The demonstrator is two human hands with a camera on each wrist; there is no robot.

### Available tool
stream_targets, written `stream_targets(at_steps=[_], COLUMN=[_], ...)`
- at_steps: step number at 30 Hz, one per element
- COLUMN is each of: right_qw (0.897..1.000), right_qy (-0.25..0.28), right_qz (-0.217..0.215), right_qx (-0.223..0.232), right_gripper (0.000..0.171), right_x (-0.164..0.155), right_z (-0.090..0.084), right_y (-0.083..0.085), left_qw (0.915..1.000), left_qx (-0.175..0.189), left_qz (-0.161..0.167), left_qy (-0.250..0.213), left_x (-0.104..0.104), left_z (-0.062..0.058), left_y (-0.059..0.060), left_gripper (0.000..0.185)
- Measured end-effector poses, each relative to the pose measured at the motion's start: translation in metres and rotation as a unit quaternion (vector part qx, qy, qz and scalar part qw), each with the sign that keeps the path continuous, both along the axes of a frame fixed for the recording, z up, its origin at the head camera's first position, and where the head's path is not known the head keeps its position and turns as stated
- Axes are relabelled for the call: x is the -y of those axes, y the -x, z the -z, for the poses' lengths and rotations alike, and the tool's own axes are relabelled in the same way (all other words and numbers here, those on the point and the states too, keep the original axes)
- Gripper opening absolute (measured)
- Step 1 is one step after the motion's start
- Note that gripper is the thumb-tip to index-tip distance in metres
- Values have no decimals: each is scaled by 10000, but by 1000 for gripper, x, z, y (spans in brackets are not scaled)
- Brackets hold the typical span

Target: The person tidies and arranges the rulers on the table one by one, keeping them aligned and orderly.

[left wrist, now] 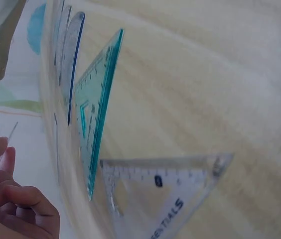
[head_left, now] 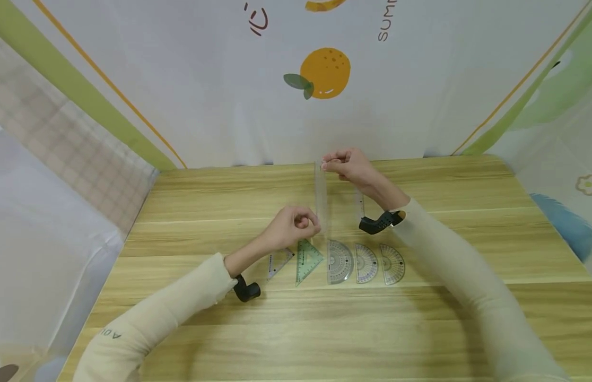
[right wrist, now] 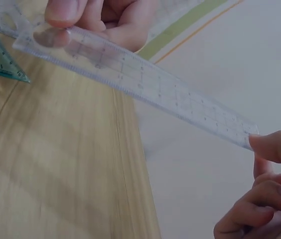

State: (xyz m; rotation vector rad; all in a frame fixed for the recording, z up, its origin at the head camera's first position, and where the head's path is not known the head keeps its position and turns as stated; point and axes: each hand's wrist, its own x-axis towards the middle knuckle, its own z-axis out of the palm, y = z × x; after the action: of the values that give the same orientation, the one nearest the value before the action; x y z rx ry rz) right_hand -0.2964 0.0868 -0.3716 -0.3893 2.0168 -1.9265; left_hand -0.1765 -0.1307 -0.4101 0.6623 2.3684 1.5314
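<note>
Head view: a clear ruler (head_left: 321, 199) held above the table (head_left: 420, 313), pinched at its far end by the right hand (head_left: 348, 165) and at its near end by the left hand (head_left: 293, 225), fingers curled in on both. Below, in a row on the wood: a clear triangle (head_left: 278, 262), a green triangle (head_left: 307, 260) and three protractors (head_left: 365, 262). Left wrist view: blurred, showing the green triangle (left wrist: 93, 112) and clear triangle (left wrist: 165, 191) flat on the table, with curled fingers (left wrist: 16, 204) low in the corner; no grip visible from here. Right wrist view: ruler (right wrist: 130, 74) spanning between both hands, one thumb pressed on a flat face at the far tip, a fingertip (right wrist: 275, 147) meeting the other tip. Likely thin, light, slightly springy plastic, smooth and prone to slipping or snapping if bent; best taken by a flat-face pinch near the ends, or by the long edges.
</note>
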Motion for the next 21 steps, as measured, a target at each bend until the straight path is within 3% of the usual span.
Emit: stream_targets(at_steps=[7, 15, 21], right_qw=[9986, 9982, 9973], right_qy=[-478, -559, -621], right_qz=[145, 171, 181], right_qx=[-154, 147, 357], right_gripper=[17, 10, 19], right_x=[-3, -13, -25], right_z=[-7, -6, -6], right_y=[-11, -17, -17], left_qw=[9999, 9994, 9984], left_qx=[-11, -21, -150], left_qz=[50, 196, 197], left_qy=[125, 294, 516], left_x=[-6, -16, -24], left_z=[1, 1, -2], left_y=[-4, -8, -7], left_gripper=[5, 5, 6])
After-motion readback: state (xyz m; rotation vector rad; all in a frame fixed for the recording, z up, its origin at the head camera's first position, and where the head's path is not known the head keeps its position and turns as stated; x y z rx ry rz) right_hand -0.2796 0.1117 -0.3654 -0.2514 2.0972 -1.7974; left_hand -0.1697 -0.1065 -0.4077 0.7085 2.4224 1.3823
